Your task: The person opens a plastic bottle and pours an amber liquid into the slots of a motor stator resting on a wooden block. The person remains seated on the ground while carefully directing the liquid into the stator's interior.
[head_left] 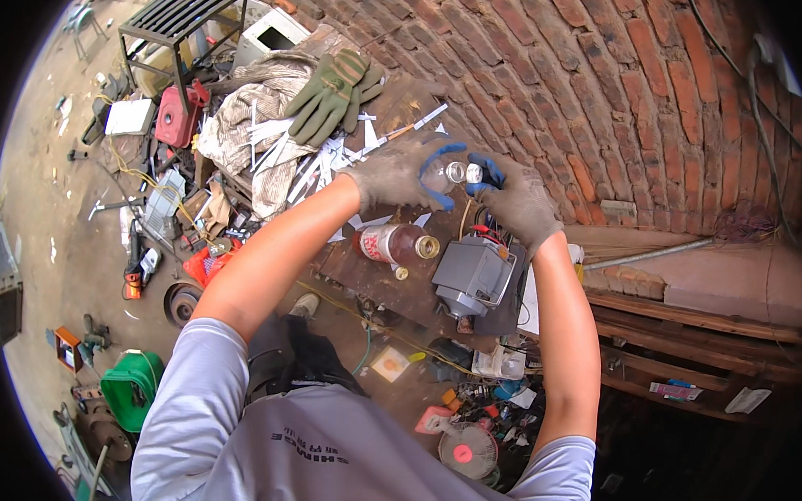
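My left hand [395, 171], in a grey work glove with blue fingertips, is wrapped round a small transparent bottle [439, 175] whose open mouth points right. Just beside that mouth, a small white cap [473, 174] is pinched in the fingers of my right hand [524, 202], gloved the same way. Cap and bottle appear slightly apart. Below my hands, on the dark worktable [351, 271], lies a reddish-brown bottle [392, 243] with a red and white label. Its mouth shows a yellowish rim, and a small yellowish cap [402, 274] lies next to it. A grey boxy device [473, 273] stands under my right hand.
A brick wall [552, 78] rises behind the table. Green gloves [332, 95], a striped cloth [241, 132] and white paper strips lie at the back left. Farther left are a metal rack [183, 13] and a red can [176, 115]. A fan [468, 450] sits among clutter below.
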Action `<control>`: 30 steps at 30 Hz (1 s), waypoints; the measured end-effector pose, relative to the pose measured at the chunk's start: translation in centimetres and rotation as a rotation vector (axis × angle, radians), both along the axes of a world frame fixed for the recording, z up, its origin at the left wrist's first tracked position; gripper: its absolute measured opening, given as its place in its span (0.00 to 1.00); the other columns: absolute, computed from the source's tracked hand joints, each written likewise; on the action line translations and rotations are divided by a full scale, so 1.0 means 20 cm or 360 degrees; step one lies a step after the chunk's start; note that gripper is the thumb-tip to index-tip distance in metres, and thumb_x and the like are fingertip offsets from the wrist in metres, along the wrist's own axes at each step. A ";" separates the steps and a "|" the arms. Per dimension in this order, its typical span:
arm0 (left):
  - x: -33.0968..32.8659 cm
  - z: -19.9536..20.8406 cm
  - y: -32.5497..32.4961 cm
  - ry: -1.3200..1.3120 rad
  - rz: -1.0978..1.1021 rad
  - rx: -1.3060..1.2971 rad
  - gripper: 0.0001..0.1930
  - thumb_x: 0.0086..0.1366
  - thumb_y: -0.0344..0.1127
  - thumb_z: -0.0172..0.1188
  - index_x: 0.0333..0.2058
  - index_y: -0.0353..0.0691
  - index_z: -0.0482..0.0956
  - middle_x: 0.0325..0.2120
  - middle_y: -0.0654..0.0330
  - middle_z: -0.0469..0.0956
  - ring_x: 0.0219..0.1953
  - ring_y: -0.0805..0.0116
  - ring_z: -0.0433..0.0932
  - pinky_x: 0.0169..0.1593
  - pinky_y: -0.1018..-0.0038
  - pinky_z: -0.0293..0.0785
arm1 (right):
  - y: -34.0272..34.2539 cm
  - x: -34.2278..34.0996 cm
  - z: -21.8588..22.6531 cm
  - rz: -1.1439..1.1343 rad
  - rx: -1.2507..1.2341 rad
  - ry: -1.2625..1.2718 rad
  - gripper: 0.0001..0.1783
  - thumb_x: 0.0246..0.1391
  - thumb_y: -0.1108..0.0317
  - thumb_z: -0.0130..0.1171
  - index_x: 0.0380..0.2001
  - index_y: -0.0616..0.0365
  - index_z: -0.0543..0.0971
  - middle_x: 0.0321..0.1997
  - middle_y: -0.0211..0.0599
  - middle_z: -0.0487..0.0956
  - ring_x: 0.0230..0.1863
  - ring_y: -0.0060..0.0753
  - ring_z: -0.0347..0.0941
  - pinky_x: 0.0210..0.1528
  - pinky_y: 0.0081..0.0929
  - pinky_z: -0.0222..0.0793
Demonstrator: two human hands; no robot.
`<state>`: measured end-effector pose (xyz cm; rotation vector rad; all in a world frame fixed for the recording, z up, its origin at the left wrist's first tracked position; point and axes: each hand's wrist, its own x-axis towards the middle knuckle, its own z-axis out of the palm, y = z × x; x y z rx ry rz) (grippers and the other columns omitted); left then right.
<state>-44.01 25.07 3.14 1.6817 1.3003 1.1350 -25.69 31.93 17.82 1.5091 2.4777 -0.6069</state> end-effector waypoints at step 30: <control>0.08 -0.12 0.11 0.0072 -0.0030 -0.0159 0.40 0.55 0.54 0.75 0.64 0.49 0.72 0.56 0.48 0.82 0.59 0.45 0.80 0.62 0.55 0.76 | 0.11 -0.13 0.01 0.0524 0.0442 -0.0548 0.26 0.68 0.48 0.56 0.53 0.60 0.83 0.44 0.58 0.86 0.52 0.61 0.83 0.57 0.52 0.78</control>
